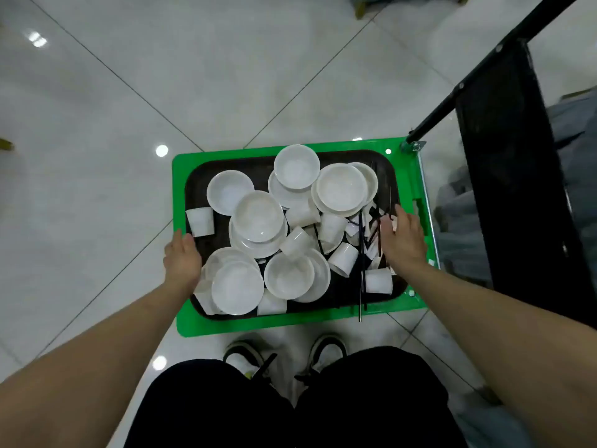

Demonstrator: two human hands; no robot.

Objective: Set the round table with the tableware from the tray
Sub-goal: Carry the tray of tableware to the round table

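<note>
Head view, left hand (pixel 182 258), right hand (pixel 403 236) at tray (pixel 193 179) edges

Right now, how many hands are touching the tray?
2. The left hand is at the left edge of the tray; the right hand is at its right edge, over the chopsticks.

Glossy pale floor tiles (pixel 193 76), laid diagonally with dark grout lines, are reflecting ceiling lights as bright spots. A black metal frame (pixel 504 150) is standing at right, grey fabric (pixel 575 130) lying beyond it.
</note>
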